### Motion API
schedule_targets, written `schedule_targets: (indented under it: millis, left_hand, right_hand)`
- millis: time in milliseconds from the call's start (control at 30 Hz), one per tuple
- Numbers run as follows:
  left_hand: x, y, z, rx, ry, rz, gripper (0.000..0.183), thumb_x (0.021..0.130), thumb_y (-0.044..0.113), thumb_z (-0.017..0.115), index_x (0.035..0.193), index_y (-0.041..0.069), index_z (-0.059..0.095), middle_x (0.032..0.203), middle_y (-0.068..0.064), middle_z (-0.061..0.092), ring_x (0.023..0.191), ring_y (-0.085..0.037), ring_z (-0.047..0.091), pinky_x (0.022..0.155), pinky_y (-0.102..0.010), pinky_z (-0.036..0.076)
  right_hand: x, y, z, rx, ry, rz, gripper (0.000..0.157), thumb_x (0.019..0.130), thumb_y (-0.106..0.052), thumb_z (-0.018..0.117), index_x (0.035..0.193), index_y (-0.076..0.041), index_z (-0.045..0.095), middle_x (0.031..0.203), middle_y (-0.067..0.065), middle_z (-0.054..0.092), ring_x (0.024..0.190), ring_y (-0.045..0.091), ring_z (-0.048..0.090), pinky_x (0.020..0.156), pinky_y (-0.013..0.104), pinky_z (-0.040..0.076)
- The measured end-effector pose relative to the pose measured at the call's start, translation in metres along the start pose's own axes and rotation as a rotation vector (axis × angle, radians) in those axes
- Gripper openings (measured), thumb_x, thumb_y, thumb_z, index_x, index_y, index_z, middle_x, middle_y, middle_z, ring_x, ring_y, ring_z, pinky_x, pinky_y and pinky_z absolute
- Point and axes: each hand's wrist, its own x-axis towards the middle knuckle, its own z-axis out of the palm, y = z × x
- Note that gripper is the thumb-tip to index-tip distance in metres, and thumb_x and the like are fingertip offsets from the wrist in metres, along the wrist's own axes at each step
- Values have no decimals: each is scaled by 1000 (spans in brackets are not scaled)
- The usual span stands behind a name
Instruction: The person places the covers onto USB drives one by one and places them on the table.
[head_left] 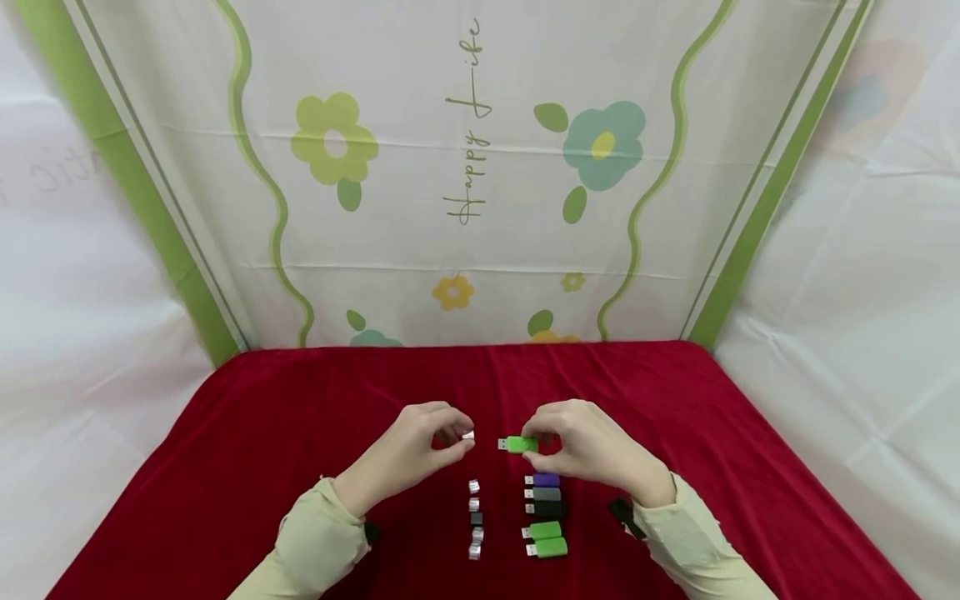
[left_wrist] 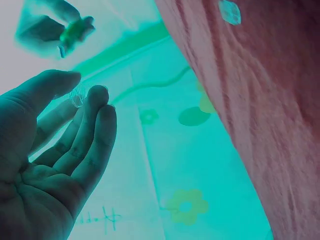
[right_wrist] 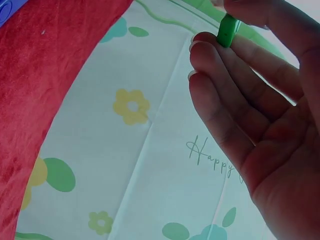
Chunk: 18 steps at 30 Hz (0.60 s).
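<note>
Between thumb and fingers, my left hand (head_left: 411, 446) pinches a small, shiny, see-through USB cap (left_wrist: 77, 96). My right hand (head_left: 588, 442) holds a green USB flash drive (head_left: 519, 444) by its back end, its bare metal plug pointing left toward the cap. A gap separates the two pieces, both held above the red cloth. In the right wrist view only the end of the green drive (right_wrist: 227, 31) shows between thumb and fingers. Below the right hand lie a purple drive (head_left: 546, 481), a grey drive (head_left: 547, 494), a black drive (head_left: 549, 508) and two green drives (head_left: 551, 547), plugs leftward.
Left of the drives runs a column of loose caps: several shiny ones (head_left: 474, 486) and a dark one (head_left: 477, 519). Everything lies on a red cloth (head_left: 315, 408). A white printed curtain (head_left: 405, 208) rises behind the table, with white sheets at both sides.
</note>
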Motion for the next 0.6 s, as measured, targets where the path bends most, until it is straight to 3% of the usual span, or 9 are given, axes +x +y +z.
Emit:
schedule_targets:
  millis: [167, 400, 600]
  left_hand:
    - [-2, 11, -1, 1, -10, 24, 18, 84, 8, 79, 100, 8, 70, 93, 5, 64, 77, 0, 60, 69, -18, 52]
    - [-5, 20, -6, 16, 5, 20, 21, 81, 5, 80, 99, 8, 70, 91, 2, 65, 76, -1, 61, 67, -24, 55]
    - [-3, 25, -5, 16, -22, 21, 20, 83, 8, 80, 101, 8, 70, 92, 2, 65, 77, -1, 60, 69, -21, 53]
  right_hand:
    - [0, -1, 3, -28, 7, -3, 15, 75, -12, 83, 85, -14, 72, 79, -12, 61, 66, -3, 50, 59, 12, 42]
    - [3, -3, 6, -78, -1, -44, 14, 77, -14, 82, 86, -13, 72, 80, -11, 62, 66, -3, 50, 60, 11, 42]
    - [2, -5, 6, -116, 12, -48, 15, 75, -14, 84, 84, -14, 72, 79, -10, 62, 65, -2, 50, 59, 10, 42]
